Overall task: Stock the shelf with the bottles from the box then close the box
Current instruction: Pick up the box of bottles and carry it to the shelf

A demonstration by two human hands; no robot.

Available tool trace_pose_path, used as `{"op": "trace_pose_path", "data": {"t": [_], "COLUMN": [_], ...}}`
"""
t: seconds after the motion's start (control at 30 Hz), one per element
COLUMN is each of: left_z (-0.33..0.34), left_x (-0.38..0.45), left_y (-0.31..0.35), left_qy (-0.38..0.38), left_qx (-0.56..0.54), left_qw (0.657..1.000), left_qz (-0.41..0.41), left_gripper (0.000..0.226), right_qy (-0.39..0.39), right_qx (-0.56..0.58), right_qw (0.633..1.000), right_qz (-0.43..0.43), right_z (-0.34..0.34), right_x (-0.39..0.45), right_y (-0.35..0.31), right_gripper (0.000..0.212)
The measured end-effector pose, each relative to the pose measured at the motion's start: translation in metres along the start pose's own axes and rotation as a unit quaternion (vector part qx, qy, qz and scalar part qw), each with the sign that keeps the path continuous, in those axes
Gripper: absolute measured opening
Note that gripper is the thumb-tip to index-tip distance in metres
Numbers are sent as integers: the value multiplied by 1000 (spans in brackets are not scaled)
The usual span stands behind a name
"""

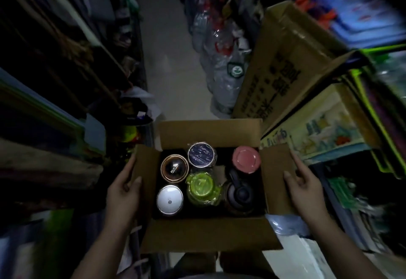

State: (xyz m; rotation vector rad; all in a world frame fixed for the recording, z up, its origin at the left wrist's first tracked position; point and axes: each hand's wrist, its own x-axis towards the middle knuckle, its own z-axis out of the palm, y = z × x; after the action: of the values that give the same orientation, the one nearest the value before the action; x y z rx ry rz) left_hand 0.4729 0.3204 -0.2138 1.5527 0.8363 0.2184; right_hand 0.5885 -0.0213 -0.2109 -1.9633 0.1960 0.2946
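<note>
An open cardboard box [208,234] sits low in the middle of the view, all its flaps spread. Several bottles stand upright inside, seen from above: a white-lidded one [169,199], a copper-rimmed one [174,168], a dark blue one in plastic wrap [201,154], a lime green one [202,187], a pink-lidded one [246,159] and a black one with a handle [239,193]. My left hand [124,193] grips the left flap, thumb on top. My right hand [304,185] holds the right flap the same way.
A narrow, dim aisle with a grey floor [173,74] runs ahead. Dark stocked shelves [55,94] line the left. On the right stand a tall open carton [279,67], bagged goods [222,59] and a crate with a picture [325,129].
</note>
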Motion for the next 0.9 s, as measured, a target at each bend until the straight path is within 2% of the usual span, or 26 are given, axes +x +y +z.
{"op": "trace_pose_path", "data": {"t": [0.1,0.2,0.4,0.57,0.67,0.77,0.9], "left_z": [7,22,69,115,146,178,234], "left_x": [-15,-29,-69,-116,-150,-191,-251], "left_y": [31,52,68,68,63,57,49], "left_qy": [-38,-86,-180,-282,-351,-440,-506], "left_qx": [8,29,57,83,99,143,211], "left_qw": [999,995,979,952,926,874,821], "left_qz": [29,50,83,88,97,148,158], "left_gripper": [60,63,63,63,59,59,62], "right_qy": [38,85,189,285,347,416,523], "right_qx": [-1,18,28,51,92,119,147], "right_qw": [999,996,981,954,927,891,818], "right_qz": [-5,-9,34,76,107,137,191], "right_z": [-29,-57,-114,-160,-182,-196,-200], "right_x": [-30,-62,-133,-216,-275,-339,-425], "right_y": [-13,-14,15,46,73,95,127], "right_gripper": [66,65,69,74,76,65,65]}}
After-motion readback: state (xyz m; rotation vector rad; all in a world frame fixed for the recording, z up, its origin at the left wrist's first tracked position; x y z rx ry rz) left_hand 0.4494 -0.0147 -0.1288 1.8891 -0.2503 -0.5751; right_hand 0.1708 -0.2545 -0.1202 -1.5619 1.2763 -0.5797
